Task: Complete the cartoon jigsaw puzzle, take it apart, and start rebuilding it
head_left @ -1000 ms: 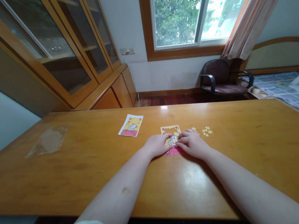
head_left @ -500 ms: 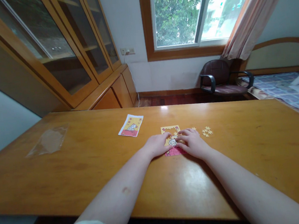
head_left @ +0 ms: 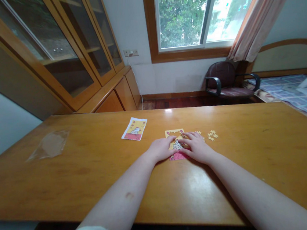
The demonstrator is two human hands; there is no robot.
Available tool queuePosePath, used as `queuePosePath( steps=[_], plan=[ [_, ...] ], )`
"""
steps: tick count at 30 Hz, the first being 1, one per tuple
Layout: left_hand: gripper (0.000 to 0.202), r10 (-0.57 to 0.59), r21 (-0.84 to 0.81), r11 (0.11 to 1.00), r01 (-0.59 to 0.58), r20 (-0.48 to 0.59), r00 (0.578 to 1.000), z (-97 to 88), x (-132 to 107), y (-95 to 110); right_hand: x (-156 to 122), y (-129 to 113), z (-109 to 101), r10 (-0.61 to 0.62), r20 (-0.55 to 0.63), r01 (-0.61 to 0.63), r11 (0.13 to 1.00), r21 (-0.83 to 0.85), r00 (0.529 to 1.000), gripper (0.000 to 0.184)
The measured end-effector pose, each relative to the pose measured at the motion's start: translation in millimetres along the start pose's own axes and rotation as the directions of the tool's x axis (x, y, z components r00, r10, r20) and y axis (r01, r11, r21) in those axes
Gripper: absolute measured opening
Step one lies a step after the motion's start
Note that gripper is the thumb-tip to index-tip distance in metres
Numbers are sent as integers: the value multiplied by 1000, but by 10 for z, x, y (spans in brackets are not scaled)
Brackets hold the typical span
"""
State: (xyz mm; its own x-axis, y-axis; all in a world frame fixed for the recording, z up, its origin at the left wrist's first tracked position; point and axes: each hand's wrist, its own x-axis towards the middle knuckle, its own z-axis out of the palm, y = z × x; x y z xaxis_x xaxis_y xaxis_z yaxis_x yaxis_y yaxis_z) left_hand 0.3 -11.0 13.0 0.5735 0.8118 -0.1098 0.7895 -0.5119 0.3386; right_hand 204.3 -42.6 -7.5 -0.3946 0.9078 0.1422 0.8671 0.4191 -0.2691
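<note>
A small yellow and pink jigsaw puzzle (head_left: 175,134) lies on the wooden table (head_left: 93,166), partly assembled. My left hand (head_left: 161,149) rests flat on the puzzle's left edge, fingers stretched out. My right hand (head_left: 197,147) lies over its right side, fingertips pressing on the picture near the middle; whether a piece sits under them is hidden. Several loose yellow pieces (head_left: 212,135) lie just right of my right hand.
A picture card (head_left: 134,129) with the same design lies to the left of the puzzle. A clear plastic bag (head_left: 48,144) lies far left. Beyond the table stand a glass-door cabinet (head_left: 60,55), a dark armchair (head_left: 225,81) and a bed (head_left: 300,91).
My right hand's fingers have crept slightly left and up over the puzzle's middle. My left hand has stayed in place.
</note>
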Motion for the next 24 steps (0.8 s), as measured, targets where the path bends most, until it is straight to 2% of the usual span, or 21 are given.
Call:
queuePosePath(
  steps=[24],
  plan=[
    [53,23,-5,1000,-23,3,1000,11,6,-12,15,23,66,31,36,-31,999,-18,999,53]
  ],
)
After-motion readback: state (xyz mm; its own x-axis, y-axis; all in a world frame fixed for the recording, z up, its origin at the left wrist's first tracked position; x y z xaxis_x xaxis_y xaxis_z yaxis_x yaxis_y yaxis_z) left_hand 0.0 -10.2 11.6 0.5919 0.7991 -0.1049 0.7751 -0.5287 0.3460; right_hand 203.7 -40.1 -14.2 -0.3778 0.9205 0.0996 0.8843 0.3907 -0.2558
